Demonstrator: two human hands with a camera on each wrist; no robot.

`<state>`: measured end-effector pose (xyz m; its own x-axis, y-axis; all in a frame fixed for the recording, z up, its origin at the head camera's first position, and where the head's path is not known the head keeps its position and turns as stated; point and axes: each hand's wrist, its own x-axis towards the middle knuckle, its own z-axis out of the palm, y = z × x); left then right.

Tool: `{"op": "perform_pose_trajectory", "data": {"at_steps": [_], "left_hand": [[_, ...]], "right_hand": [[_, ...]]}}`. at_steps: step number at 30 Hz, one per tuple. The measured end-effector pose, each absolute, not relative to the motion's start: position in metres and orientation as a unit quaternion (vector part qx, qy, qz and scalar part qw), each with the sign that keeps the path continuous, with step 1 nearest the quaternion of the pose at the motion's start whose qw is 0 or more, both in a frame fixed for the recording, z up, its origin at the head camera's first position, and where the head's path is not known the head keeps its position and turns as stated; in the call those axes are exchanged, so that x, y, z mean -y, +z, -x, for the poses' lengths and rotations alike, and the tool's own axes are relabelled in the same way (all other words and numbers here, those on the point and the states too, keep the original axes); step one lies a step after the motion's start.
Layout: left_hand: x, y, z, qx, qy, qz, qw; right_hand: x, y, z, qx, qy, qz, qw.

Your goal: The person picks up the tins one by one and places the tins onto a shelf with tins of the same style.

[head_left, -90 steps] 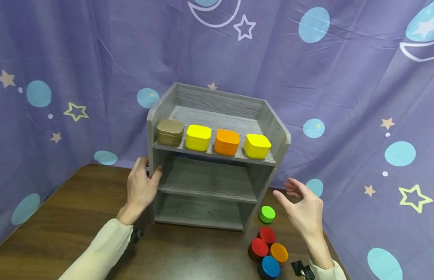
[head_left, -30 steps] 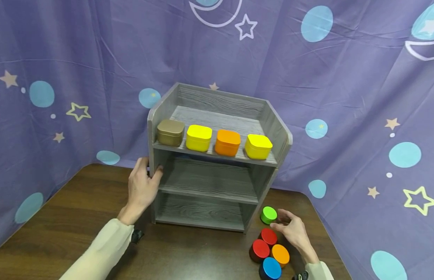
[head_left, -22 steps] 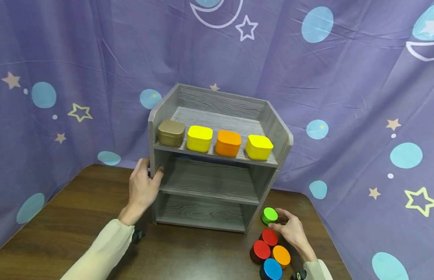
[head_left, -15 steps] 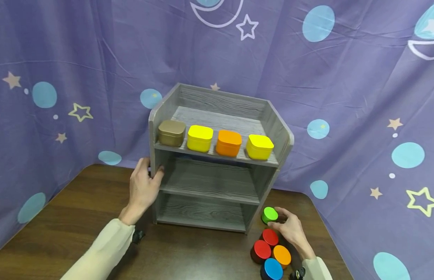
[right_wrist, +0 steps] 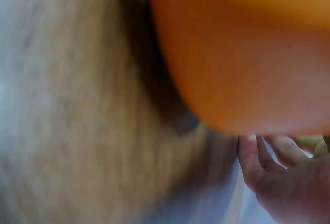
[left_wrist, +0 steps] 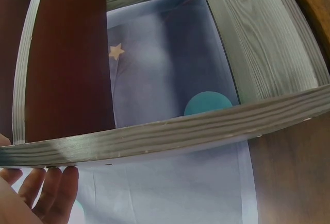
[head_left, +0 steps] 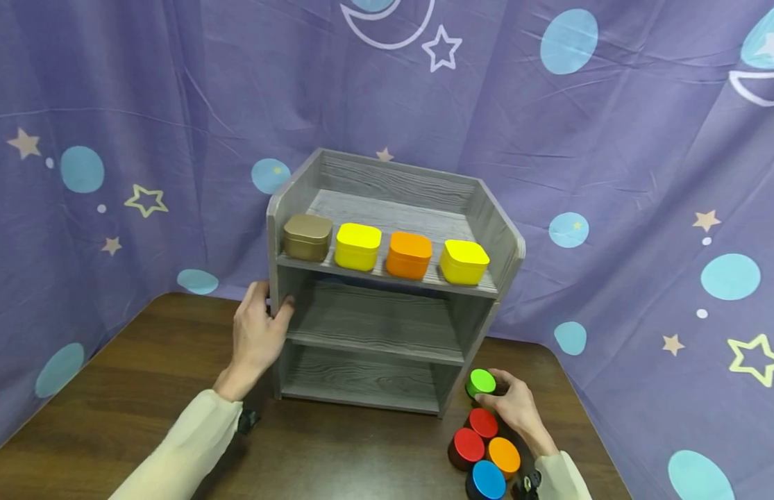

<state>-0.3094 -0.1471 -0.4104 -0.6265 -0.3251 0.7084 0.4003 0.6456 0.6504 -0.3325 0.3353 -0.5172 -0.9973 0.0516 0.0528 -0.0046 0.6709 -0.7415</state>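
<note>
Gripping the side panel [head_left: 275,278] of the grey shelf unit [head_left: 393,182] with the left hand [head_left: 255,337]; setting the thumb on the inner side, laying the fingers [left_wrist: 66,193] along the outer face; pinching the green tin [head_left: 482,383] with the right hand [head_left: 518,406], keeping it between thumb and fingertips, low at the table [head_left: 174,375]; being unable to judge the firmness of that pinch from the blurred right wrist view; finding a red tin [head_left: 483,421] just on the near side of the right thumb; finding a second red tin [head_left: 468,448], an orange tin [head_left: 504,455] and a blue tin [head_left: 488,479] farther below the same fingers, clustering closely; noting, above and to the right of the left fingers, a bronze box [head_left: 307,239], a yellow box [head_left: 358,248], an orange box [head_left: 409,256] and a second yellow box [head_left: 464,262], sitting in a row on the top shelf.
</note>
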Motion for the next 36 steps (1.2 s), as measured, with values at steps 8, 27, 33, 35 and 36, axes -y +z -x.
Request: {"op": "perform_pose_trajectory", "data": {"at_steps": [8,27,33,35,36], "left_hand": [[0.146,-0.41,0.311,0.8,-0.418,0.026,0.43],[0.146,-0.408,0.309,0.798,-0.424,0.022,0.427],[0.147,-0.407,0.31,0.798,-0.428,0.022,0.423],[0.148,-0.407,0.309,0.8,-0.428,0.022,0.42],[0.148,-0.407,0.309,0.801,-0.429,0.021,0.418]], "right_hand": [[-0.337,-0.52,0.332,0.911,0.41,0.014,0.037],[-0.334,-0.487,0.309,0.876,0.481,0.016,0.044],[-0.328,-0.47,0.299,0.868,0.495,-0.011,0.042],[-0.326,-0.466,0.295,0.863,0.503,-0.015,0.04],[-0.325,-0.464,0.294,0.862,0.505,-0.017,0.04]]}}
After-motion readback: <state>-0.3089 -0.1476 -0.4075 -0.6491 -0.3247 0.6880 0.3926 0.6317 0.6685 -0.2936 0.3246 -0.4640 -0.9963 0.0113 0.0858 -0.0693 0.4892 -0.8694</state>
